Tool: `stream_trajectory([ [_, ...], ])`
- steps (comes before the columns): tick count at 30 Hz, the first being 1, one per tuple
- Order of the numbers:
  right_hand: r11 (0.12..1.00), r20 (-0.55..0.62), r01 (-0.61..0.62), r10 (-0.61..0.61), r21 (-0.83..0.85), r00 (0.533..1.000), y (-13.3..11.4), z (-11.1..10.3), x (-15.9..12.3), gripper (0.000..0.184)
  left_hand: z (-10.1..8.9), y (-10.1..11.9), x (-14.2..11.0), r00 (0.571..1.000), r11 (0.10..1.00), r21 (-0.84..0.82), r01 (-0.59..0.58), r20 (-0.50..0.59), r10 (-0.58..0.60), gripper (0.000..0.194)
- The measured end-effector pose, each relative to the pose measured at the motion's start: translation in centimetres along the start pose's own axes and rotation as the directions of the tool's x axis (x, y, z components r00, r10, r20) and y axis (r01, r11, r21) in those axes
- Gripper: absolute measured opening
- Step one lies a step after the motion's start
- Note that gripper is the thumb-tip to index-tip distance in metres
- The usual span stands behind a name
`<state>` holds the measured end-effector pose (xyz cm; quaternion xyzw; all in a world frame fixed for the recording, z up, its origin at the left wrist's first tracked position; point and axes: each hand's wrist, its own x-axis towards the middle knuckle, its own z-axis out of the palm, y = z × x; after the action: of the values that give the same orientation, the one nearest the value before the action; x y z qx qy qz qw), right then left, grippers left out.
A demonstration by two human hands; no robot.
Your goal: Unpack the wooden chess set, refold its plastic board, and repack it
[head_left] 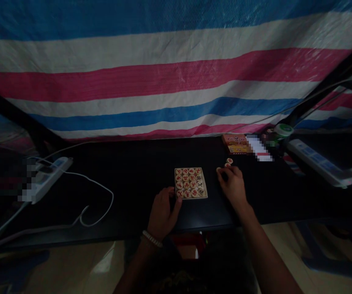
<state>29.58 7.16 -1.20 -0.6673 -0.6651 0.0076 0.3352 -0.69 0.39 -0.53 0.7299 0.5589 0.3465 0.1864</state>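
Note:
A small square wooden tray [206, 192] sits on the black table [133, 175], filled with several round wooden chess discs marked in red and black. My left hand [162, 212] rests at the tray's near left corner, thumb touching its edge, fingers loosely curled. My right hand [232, 183] lies just right of the tray with fingers bent over loose discs [228, 163] on the table; what its fingertips pinch is hidden.
A white power strip [45, 177] with a looping cable lies at the left. Another power strip [319, 162] lies at the right. An orange box [235, 143] and a green-lidded jar [283, 130] stand at the back. A striped tarp hangs behind.

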Motion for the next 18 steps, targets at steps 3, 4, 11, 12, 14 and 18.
stream_trajectory([
  [3, 0.993, -0.058, -0.025, 0.018, -0.119, 0.998, 0.3, -0.1, 0.1, 0.030, 0.0, 0.0, 0.0, 1.000, 1.000, 0.004, -0.005, -0.006, 0.005, 0.035],
  [4, 0.994, -0.052, -0.002, -0.003, -0.107, 0.999, -0.2, 0.0, 0.1, 0.033, 0.0, 0.0, 0.1, 1.000, 1.000, 0.004, -0.007, -0.009, 0.007, 0.035],
  [11, 0.956, 0.155, 0.239, -0.266, 0.172, 0.952, -5.8, 1.8, 0.7, 0.028, 0.0, 0.1, 0.1, 1.000, 1.000, 0.002, 0.012, 0.022, -0.012, 0.033],
  [12, 0.957, 0.171, 0.247, -0.271, 0.149, 0.947, -6.3, 2.1, 0.8, 0.025, 0.0, 0.0, 0.1, 1.000, 1.000, 0.004, 0.018, 0.021, -0.018, 0.033],
  [14, 0.959, 0.179, 0.265, -0.279, 0.100, 0.944, -7.0, 2.6, 1.0, 0.023, 0.0, -0.1, 0.1, 1.000, 1.000, 0.003, 0.023, 0.014, -0.023, 0.034],
  [18, 0.958, 0.126, 0.260, -0.275, 0.123, 0.953, -7.3, 3.0, 0.8, 0.021, 0.1, -0.1, 0.1, 1.000, 1.000, -0.004, 0.013, 0.008, -0.013, 0.035],
])
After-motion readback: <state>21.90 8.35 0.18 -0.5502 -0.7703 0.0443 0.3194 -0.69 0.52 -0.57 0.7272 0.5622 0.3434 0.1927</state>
